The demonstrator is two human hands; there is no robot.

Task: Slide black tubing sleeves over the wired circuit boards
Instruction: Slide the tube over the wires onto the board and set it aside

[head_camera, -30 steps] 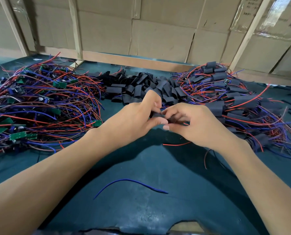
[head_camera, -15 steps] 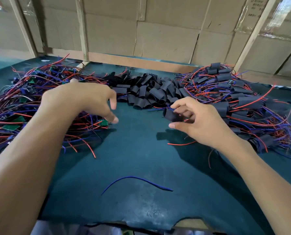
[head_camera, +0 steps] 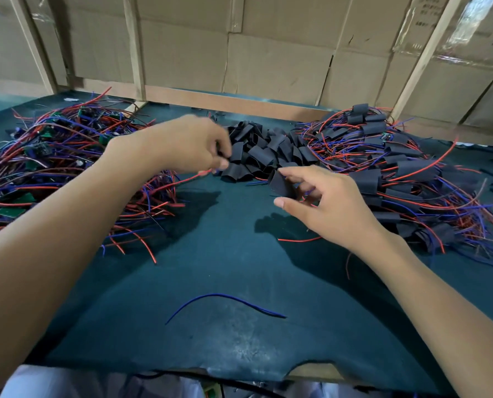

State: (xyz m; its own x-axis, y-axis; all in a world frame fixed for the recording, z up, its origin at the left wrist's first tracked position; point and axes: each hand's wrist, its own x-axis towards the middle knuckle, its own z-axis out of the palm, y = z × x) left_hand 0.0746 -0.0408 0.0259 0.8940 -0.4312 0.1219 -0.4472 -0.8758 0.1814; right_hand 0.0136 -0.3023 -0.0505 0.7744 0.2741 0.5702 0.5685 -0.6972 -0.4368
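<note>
My right hand (head_camera: 328,205) pinches a flat black tubing sleeve (head_camera: 281,183) between thumb and fingers, just above the green mat. My left hand (head_camera: 188,145) hovers in front of the loose sleeve pile (head_camera: 262,150), fingertips pinched together on a red and blue wire (head_camera: 193,177) that trails back into the left heap. That heap of bare wired circuit boards (head_camera: 52,156) shows green boards among red and blue wires. Whatever board hangs on the pinched wire is hidden. The two hands are a short gap apart.
A heap of sleeved boards with wires (head_camera: 397,173) fills the right side. One loose blue wire (head_camera: 225,300) and a short red scrap (head_camera: 300,240) lie on the green mat (head_camera: 211,254). Cardboard panels (head_camera: 268,67) wall the back; the mat's torn front edge (head_camera: 254,374) is near me.
My left hand left the sleeve, reached to the left heap, and has now swung back toward the centre dragging a red and blue wire. My right hand kept the sleeve, barely moving.
</note>
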